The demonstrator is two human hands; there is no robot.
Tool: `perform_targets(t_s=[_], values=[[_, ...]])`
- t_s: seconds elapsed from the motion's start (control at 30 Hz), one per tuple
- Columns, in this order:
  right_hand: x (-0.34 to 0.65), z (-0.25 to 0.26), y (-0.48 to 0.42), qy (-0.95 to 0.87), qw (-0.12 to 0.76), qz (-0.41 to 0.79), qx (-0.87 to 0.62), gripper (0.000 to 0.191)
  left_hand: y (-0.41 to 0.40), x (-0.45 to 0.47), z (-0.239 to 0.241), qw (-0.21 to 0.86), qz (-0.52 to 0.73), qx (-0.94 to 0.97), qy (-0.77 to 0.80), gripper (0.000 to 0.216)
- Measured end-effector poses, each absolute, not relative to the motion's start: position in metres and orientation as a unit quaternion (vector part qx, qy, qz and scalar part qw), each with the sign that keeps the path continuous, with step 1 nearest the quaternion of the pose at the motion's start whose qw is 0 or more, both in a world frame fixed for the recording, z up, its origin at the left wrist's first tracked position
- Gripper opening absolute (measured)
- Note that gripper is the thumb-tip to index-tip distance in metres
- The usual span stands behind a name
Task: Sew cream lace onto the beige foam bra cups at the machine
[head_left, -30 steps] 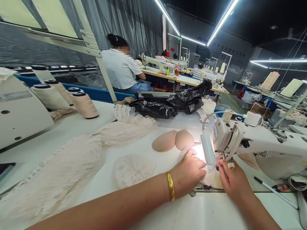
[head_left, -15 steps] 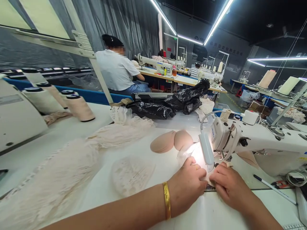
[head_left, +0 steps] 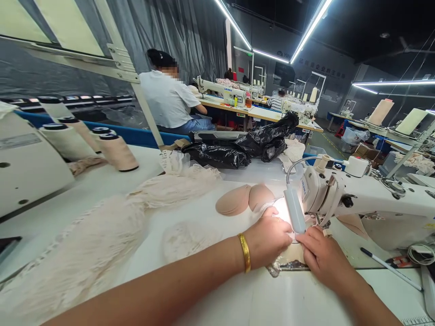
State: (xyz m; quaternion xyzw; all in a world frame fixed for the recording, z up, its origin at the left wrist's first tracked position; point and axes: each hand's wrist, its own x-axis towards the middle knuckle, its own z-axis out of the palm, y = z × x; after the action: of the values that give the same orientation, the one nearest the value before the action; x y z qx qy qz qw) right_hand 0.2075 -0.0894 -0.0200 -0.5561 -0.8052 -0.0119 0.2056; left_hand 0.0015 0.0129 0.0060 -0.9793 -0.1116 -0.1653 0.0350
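My left hand (head_left: pixel 268 237), a gold bangle on its wrist, presses curled fingers onto a small pale lace piece (head_left: pixel 291 259) lying under the lamp of the white sewing machine (head_left: pixel 360 203). My right hand (head_left: pixel 321 256) pinches the same piece from the right, just in front of the needle. The lamp glare hides the fabric between my fingertips. Two beige bra cups (head_left: pixel 245 200) lie just beyond my left hand. A loose lace piece (head_left: pixel 188 235) lies left of my forearm.
A long heap of cream lace (head_left: pixel 102 240) runs across the white table (head_left: pixel 238 303). Thread cones (head_left: pixel 117 151) stand at the back left, black plastic bags (head_left: pixel 238 147) behind. A pen (head_left: pixel 390 268) lies at the right. Other people sit at machines farther back.
Both hands slid slightly away from me toward the needle with the lace piece, then settled. My view shifted a little.
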Motion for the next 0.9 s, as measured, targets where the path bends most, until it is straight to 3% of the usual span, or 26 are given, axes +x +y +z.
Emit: perform_targets(t_s=[0.37, 0.6, 0.7, 0.83, 0.9], values=[[0.225, -0.02, -0.089, -0.814, 0.201, -0.024, -0.544, 0.03, 0.025, -0.007, 0.011, 0.029, -0.135, -0.98, -0.145, 0.004], [0.256, -0.046, -0.089, -0.805, 0.228, -0.229, -0.498, 0.022, 0.02, -0.127, 0.074, -0.023, -0.21, -0.921, -0.327, 0.024], [0.24, -0.049, -0.091, -0.829, 0.232, -0.157, -0.484, 0.02, -0.002, -0.171, 0.067, -0.04, -0.19, -0.912, -0.362, 0.018], [0.2, -0.03, -0.105, -0.854, 0.216, -0.041, -0.471, 0.019, -0.023, -0.185, 0.031, -0.028, -0.16, -0.907, -0.389, 0.04], [0.181, -0.021, -0.11, -0.861, 0.214, -0.003, -0.461, 0.02, -0.023, -0.181, 0.017, -0.011, -0.157, -0.902, -0.402, 0.033]])
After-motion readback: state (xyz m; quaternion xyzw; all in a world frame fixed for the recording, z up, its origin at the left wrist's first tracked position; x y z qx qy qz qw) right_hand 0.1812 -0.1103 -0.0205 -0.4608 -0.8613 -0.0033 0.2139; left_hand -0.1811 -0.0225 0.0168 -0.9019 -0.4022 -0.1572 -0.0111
